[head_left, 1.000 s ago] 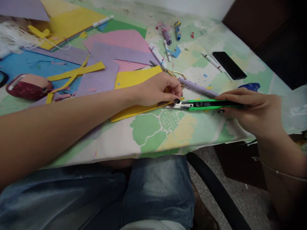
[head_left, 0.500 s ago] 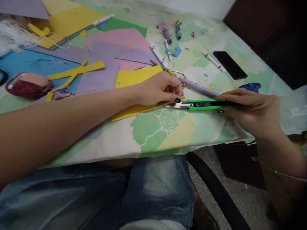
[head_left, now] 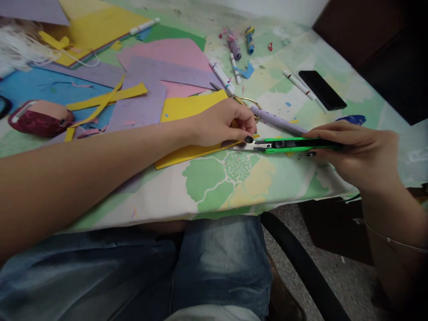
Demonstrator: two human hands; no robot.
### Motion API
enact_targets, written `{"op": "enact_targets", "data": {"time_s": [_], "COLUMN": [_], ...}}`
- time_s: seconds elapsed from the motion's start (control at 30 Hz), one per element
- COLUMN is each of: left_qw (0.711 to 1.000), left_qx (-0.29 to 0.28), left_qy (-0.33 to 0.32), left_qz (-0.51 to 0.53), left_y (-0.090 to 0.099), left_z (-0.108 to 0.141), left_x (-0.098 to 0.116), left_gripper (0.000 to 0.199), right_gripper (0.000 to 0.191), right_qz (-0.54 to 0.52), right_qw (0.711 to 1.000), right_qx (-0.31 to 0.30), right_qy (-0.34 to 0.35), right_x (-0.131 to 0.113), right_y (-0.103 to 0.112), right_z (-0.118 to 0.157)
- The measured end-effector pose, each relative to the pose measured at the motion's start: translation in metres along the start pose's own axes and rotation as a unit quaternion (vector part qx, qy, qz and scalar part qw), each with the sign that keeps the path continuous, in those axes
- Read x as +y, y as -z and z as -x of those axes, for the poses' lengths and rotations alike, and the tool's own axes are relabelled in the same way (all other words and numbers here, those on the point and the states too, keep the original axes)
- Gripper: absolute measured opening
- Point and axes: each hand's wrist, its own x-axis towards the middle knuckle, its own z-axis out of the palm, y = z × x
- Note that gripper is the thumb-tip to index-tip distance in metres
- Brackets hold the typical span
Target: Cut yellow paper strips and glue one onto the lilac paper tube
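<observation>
On cloth-covered table [head_left: 217, 191], curled left hand [head_left: 227, 121] over yellow sheet [head_left: 187, 106] near front edge, could not tell whether pinching it; pinched green cutter [head_left: 290, 144] in right hand [head_left: 364, 154], set blade [head_left: 246, 146] at sheet's near edge. Barely shifted anything in last second, so apparently gained little along it.

A black phone [head_left: 323, 90] is laid at the right, with a white marker [head_left: 298, 84] placed just to its left. A lilac roll [head_left: 234, 48] and a blue roll [head_left: 250, 42] are set side by side at the far middle. White strings [head_left: 23, 49] are heaped far left; nearer, a maroon-and-pink case [head_left: 45, 119] is rested.
</observation>
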Motion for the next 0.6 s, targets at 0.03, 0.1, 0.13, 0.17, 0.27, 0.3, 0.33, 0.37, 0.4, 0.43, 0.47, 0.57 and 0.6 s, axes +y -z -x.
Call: {"op": "enact_targets", "data": {"time_s": [0.03, 0.1, 0.13, 0.17, 0.27, 0.3, 0.33, 0.37, 0.4, 0.43, 0.47, 0.57, 0.6], "left_qw": [1.0, 1.0, 1.0, 1.0, 1.0, 1.0, 1.0, 1.0, 1.0, 1.0, 1.0, 1.0, 1.0], "left_qx": [-0.002, -0.001, 0.002, 0.005, 0.007, 0.005, 0.003, 0.002, 0.0, -0.001, -0.001, 0.002, 0.003], "left_qy": [0.0, 0.002, 0.002, 0.003, 0.005, 0.005, 0.006, 0.007, 0.009, 0.01, 0.01, 0.013, 0.015], "left_qz": [0.002, 0.003, 0.002, 0.001, -0.001, -0.001, -0.001, -0.001, 0.001, 0.005, 0.009, 0.007, 0.003], "left_y": [0.0, 0.0, 0.0, 0.0, 0.001, 0.001, 0.001, 0.001, 0.001, 0.001, 0.001, 0.001, 0.001], "left_z": [0.0, 0.0, 0.0, 0.001, 0.001, 0.001, 0.001, 0.001, 0.001, 0.001, 0.001, 0.0, 0.0], "left_x": [0.0, 0.0, 0.001, 0.001, 0.003, 0.002, 0.002, 0.002, 0.001, 0.001, 0.001, 0.001, 0.002], "left_gripper": [0.009, 0.009, 0.01, 0.01, 0.01, 0.01, 0.01, 0.01, 0.011, 0.012, 0.012, 0.011, 0.009], "right_gripper": [0.04, 0.04, 0.039, 0.038, 0.036, 0.036, 0.035, 0.035, 0.035, 0.034, 0.034, 0.033, 0.033], "right_qz": [0.0, -0.002, -0.006, -0.009, -0.023, -0.028, -0.034, -0.042, -0.048, -0.053, -0.058, -0.06, -0.059], "right_qw": [1.0, 1.0, 1.0, 1.0, 0.999, 0.999, 0.999, 0.999, 0.999, 0.999, 0.998, 0.998, 0.998], "right_qx": [0.001, 0.003, 0.003, 0.003, 0.009, 0.008, 0.006, 0.005, 0.003, 0.0, -0.002, -0.013, -0.017], "right_qy": [-0.001, -0.006, -0.011, -0.017, -0.026, -0.026, -0.023, -0.017, -0.011, -0.006, -0.002, -0.003, -0.006], "right_x": [0.001, 0.003, 0.004, 0.004, 0.006, 0.006, 0.007, 0.007, 0.007, 0.008, 0.008, 0.009, 0.009], "right_y": [0.001, 0.001, 0.0, -0.001, -0.004, -0.005, -0.006, -0.007, -0.007, -0.007, -0.008, -0.009, -0.01], "right_z": [0.0, 0.001, 0.001, 0.001, -0.001, -0.002, -0.004, -0.005, -0.007, -0.008, -0.01, -0.013, -0.014]}}
